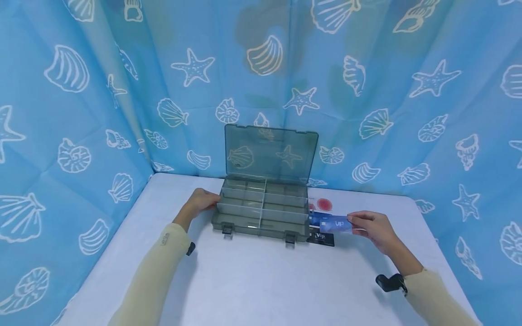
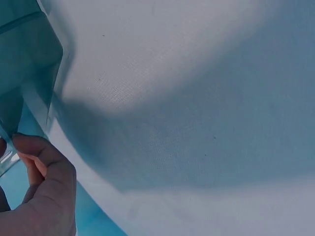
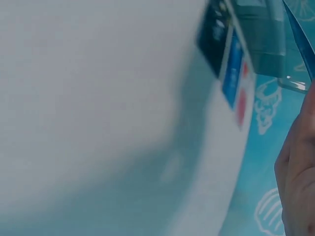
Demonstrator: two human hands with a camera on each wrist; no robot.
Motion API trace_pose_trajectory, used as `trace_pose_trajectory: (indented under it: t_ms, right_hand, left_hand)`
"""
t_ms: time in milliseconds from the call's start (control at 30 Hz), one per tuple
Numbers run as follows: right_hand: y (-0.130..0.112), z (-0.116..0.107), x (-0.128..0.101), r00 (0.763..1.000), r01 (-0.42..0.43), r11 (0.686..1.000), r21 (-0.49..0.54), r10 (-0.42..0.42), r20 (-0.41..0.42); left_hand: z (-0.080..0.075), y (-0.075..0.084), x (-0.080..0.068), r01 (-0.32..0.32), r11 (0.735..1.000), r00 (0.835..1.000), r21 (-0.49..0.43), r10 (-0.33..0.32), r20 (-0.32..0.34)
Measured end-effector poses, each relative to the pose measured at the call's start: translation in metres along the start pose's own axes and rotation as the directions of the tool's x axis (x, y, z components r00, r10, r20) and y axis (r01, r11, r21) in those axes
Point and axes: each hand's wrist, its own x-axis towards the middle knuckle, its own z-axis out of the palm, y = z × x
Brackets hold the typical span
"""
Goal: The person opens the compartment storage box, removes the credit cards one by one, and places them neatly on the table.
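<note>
A smoky grey organiser box (image 1: 261, 208) with its lid up stands mid-table, divided into several compartments. My left hand (image 1: 202, 200) holds its left side; the fingers (image 2: 34, 147) curl onto the box wall (image 2: 29, 73). My right hand (image 1: 373, 226) pinches a blue VIP card (image 1: 335, 224) just right of the box, lifted off the table; its edge (image 3: 299, 34) shows in the right wrist view. Below it lie a black VIP card (image 1: 322, 237), another blue card (image 1: 315, 218) and a white card with red circles (image 1: 322, 204).
The white table (image 1: 261, 280) is ringed by a blue shell-print curtain (image 1: 387, 90) at the back and both sides. A small black clip (image 1: 389, 282) sits at my right wrist.
</note>
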Motion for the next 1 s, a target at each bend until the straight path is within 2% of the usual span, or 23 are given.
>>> trace_pose_trajectory:
  t_ms: [200,333,500,767,1000]
  right_hand:
    - [0.023,0.016,-0.016,0.997,-0.04,0.999,0.032,0.038,0.061]
    - [0.031,0.032,-0.022,0.994,-0.079,0.996,0.039,0.076,0.076]
    - [0.038,0.043,-0.024,0.993,-0.114,0.993,0.027,0.112,0.046]
    - [0.046,0.052,-0.023,0.993,-0.119,0.993,-0.013,0.119,0.009]
    - [0.044,0.057,-0.026,0.996,-0.091,0.988,-0.123,0.089,-0.024]
  left_hand:
    - [-0.007,-0.004,-0.001,-0.009,1.0,0.999,0.03,0.01,-0.036]
    - [-0.009,-0.005,-0.001,0.005,1.0,1.0,0.028,-0.004,-0.027]
    - [-0.008,-0.004,-0.001,0.027,1.0,1.0,-0.006,-0.027,-0.004]
    - [-0.007,-0.001,-0.003,0.028,0.998,1.0,-0.052,-0.028,0.003]
    - [-0.006,-0.003,-0.002,0.027,0.998,1.0,-0.06,-0.027,0.0]
